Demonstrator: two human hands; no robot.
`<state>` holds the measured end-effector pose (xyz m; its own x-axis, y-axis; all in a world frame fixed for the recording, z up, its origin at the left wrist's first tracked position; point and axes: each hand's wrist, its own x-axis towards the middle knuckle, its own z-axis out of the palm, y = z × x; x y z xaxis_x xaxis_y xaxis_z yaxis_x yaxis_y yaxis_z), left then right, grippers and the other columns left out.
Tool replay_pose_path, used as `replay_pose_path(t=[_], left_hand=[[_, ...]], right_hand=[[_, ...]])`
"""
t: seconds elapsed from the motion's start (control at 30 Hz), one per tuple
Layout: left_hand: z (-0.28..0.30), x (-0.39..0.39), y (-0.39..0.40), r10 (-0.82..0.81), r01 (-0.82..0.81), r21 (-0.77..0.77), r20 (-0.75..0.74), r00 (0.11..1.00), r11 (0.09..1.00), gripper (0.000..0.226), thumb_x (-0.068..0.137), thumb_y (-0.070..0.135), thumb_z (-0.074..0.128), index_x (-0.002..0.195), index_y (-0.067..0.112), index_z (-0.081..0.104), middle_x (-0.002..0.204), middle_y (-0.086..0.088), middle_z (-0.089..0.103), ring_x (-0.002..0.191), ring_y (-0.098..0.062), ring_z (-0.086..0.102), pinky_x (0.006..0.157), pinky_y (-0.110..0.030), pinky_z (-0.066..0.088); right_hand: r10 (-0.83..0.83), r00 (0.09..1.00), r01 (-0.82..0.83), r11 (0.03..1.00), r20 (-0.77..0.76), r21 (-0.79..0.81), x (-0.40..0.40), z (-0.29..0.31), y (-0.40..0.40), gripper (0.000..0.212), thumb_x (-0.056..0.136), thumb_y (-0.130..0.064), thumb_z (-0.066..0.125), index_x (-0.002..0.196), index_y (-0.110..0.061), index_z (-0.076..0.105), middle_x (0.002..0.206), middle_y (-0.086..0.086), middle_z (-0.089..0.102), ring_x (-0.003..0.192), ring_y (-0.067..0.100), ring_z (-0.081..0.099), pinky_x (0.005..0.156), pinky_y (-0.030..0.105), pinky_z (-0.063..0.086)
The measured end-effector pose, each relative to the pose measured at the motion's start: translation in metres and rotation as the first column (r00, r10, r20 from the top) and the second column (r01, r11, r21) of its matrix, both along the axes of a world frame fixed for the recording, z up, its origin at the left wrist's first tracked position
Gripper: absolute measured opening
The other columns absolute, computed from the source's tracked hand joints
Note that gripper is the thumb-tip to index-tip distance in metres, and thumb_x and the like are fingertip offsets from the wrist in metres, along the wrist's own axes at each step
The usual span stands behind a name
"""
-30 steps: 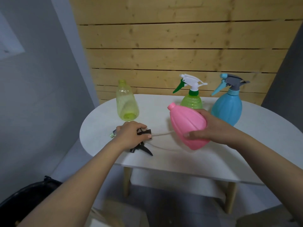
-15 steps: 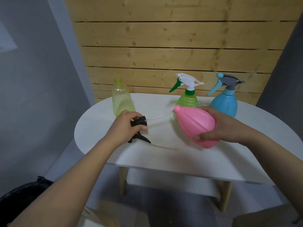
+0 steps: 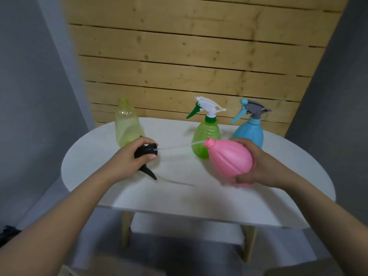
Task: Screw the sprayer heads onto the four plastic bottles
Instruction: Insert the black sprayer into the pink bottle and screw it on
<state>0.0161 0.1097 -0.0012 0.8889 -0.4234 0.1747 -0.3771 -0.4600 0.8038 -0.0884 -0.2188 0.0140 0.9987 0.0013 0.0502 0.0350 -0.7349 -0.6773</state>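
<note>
The left hand (image 3: pixel 130 158) grips a black sprayer head (image 3: pixel 146 154) above the table (image 3: pixel 179 196), its thin tube (image 3: pixel 175 146) pointing toward the open neck of the tilted pink bottle (image 3: pixel 231 160), which the right hand (image 3: pixel 256 166) wraps around.

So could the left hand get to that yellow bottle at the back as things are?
Probably yes: the yellow bottle stands just behind the left hand with nothing between, but the hand would first need to drop the black sprayer.

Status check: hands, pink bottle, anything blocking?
Left hand grips black sprayer head. Right hand holds pink bottle, uncapped, tilted. Path clear.
</note>
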Motion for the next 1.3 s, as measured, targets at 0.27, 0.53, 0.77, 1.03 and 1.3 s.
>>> replay_pose_path(t=[0.27,0.53,0.77,1.03,1.3], left_hand=[[0.003,-0.002,-0.004,-0.037,0.036,0.025,0.039,0.999,0.999,0.023,0.086,0.012,0.063,0.106,0.022,0.058,0.099,0.012,0.062,0.082,0.025,0.052,0.066,0.004,0.036],[0.010,-0.006,-0.015,-0.149,0.139,0.099,0.092,0.985,0.985,0.029,0.083,0.014,0.067,0.108,0.025,0.061,0.107,0.006,0.060,0.104,-0.008,0.054,0.082,-0.004,0.038],[0.009,-0.013,-0.035,-0.231,0.213,0.154,0.107,0.967,0.965,0.028,0.081,0.020,0.069,0.106,0.029,0.061,0.101,0.000,0.057,0.098,-0.008,0.051,0.085,-0.015,0.039],[0.014,-0.018,-0.045,-0.218,0.193,-0.174,-0.139,0.966,0.966,0.047,0.070,0.028,0.078,0.110,0.037,0.054,0.092,0.002,0.068,0.088,-0.011,0.066,0.076,-0.021,0.050],[0.015,-0.018,-0.046,-0.202,0.159,-0.163,-0.301,0.932,0.974,0.021,0.070,0.018,0.079,0.089,0.022,0.069,0.079,0.009,0.073,0.068,0.002,0.064,0.060,-0.012,0.047]], right_hand=[[0.033,0.999,-0.032,0.999,0.032,-0.014,-0.001,-0.001,-0.001,0.098,0.053,-0.023,0.088,0.131,-0.043,0.031,0.129,-0.008,0.039,0.113,0.015,0.045,0.081,0.023,0.047],[0.104,0.994,-0.096,0.986,0.047,-0.139,0.001,-0.001,0.012,0.102,0.050,-0.033,0.089,0.133,-0.044,0.032,0.131,-0.006,0.042,0.117,0.014,0.043,0.097,0.032,0.042],[0.185,0.979,-0.192,0.979,-0.088,-0.073,0.007,0.001,0.024,0.096,0.056,-0.028,0.084,0.136,-0.047,0.033,0.129,-0.013,0.046,0.112,0.011,0.048,0.083,0.019,0.045],[0.271,0.944,-0.263,0.963,-0.191,0.063,0.006,0.005,0.033,0.090,0.056,-0.038,0.080,0.132,-0.056,0.034,0.128,-0.021,0.047,0.115,0.008,0.048,0.088,0.028,0.052],[0.311,0.929,-0.304,0.950,-0.202,0.067,0.006,0.011,0.034,0.090,0.050,-0.044,0.075,0.128,-0.062,0.033,0.124,-0.027,0.045,0.112,0.006,0.049,0.081,0.022,0.050]])
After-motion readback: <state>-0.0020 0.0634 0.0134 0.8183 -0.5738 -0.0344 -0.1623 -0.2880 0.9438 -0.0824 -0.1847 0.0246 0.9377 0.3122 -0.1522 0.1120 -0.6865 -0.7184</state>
